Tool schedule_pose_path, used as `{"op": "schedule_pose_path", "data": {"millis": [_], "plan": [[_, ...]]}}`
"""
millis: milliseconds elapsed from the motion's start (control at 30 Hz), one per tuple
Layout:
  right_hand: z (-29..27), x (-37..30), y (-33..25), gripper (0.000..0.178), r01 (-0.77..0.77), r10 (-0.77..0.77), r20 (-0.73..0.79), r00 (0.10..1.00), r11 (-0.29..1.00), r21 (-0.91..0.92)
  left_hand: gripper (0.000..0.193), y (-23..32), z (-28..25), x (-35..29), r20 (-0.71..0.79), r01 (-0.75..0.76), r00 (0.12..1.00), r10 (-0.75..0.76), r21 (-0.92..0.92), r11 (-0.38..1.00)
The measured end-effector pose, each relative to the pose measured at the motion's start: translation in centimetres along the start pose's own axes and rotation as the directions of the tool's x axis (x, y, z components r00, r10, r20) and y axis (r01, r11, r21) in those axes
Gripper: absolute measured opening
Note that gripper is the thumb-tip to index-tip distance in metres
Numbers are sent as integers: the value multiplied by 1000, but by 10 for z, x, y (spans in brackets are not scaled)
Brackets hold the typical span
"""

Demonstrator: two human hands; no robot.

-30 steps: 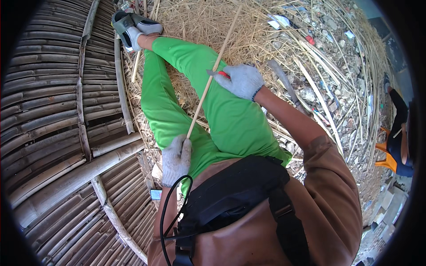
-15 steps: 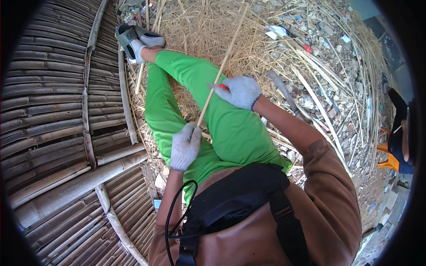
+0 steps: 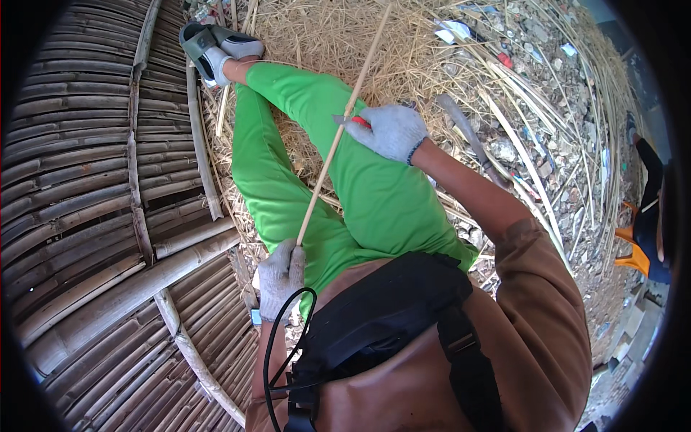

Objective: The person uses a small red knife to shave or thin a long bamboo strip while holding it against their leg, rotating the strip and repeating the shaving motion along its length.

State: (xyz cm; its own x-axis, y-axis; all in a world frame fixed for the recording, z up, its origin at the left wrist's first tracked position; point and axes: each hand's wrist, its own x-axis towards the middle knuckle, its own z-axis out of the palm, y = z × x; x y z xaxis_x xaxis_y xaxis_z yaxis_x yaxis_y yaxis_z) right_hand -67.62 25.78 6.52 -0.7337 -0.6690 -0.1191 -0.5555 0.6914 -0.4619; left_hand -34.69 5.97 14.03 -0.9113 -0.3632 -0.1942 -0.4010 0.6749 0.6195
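My left hand (image 3: 279, 277), in a pale knit glove, is closed around the near end of a long thin bamboo strip (image 3: 322, 180). The strip slants away over my green trousers (image 3: 374, 194) toward the straw. In my gloved right hand (image 3: 393, 132) is a small knife with a red handle (image 3: 362, 122), gripped in closed fingers. Its short blade (image 3: 339, 119) lies across the strip, touching it above my thigh. Part of the handle is hidden inside the right glove.
Bamboo slats (image 3: 79, 180) form a platform along my left. Straw and shavings (image 3: 317, 36) cover the ground ahead. A long-bladed tool (image 3: 464, 129) lies right of my right hand, among rubble and bamboo strips. At far right, a person (image 3: 651, 194) is beside an orange stool (image 3: 632, 248).
My left hand has drawn back toward my body, pulling the bamboo strip with it past the blade. My right hand and the knife have stayed almost in place.
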Motion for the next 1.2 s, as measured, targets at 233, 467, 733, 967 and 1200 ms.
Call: {"op": "schedule_pose_path", "data": {"millis": [233, 467, 733, 967, 1200], "plan": [[-15, 2, -14, 79, 4, -3, 20, 1000, 1000, -24, 20, 25, 26, 65, -31, -63, 998, 63, -13, 998], [-3, 4, -4, 78, -25, 25, 22, 999, 1000, -2, 21, 23, 18, 57, -2, -60, 998, 60, -25, 998], [0, 1, -9, 69, -39, 40, -2, 999, 997, 68, 29, -11, -11, -14, 155, 57, 988, -28, -187, 981], [-2, 5, -7, 74, -33, 33, -16, 999, 999, 43, 25, -27, -4, 2, 371, 464, 882, -289, -579, 671], [-5, 6, -11, 79, -27, 27, 7, 1000, 1000, 4, 26, 32, 12, 77, 266, 233, 955, -129, -409, 882]]}}
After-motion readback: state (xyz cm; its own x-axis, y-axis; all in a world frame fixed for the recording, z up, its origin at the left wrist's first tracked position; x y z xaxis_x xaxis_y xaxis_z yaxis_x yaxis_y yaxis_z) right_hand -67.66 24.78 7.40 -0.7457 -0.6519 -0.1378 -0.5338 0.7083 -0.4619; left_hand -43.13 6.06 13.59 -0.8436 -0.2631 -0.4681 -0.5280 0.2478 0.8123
